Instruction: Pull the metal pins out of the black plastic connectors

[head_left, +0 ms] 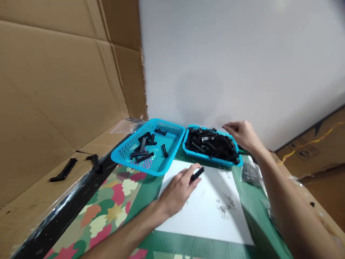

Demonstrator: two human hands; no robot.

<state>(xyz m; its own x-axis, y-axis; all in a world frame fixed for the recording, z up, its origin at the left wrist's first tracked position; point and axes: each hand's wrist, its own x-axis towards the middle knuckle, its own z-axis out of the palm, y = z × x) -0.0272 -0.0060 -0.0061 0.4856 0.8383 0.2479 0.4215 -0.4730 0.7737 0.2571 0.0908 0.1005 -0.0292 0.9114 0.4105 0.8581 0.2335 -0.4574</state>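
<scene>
My left hand [179,190] rests on a white sheet [205,219] and pinches a short black plastic part [197,174] between thumb and fingers. Just beyond it stands a blue perforated tray [172,153] with several black parts lying loose in it. To its right a second blue tray [192,154] is heaped with black parts. My right hand [242,134] hovers over the far right end of that full tray, fingers curled together in a pinch; whether anything is in them I cannot make out.
Small metal bits [225,207] are scattered on the white sheet, and a bag of tiny metal pieces [250,174] lies at its right. Two black parts [64,170] lie on cardboard at the left. A white wall stands close behind the trays.
</scene>
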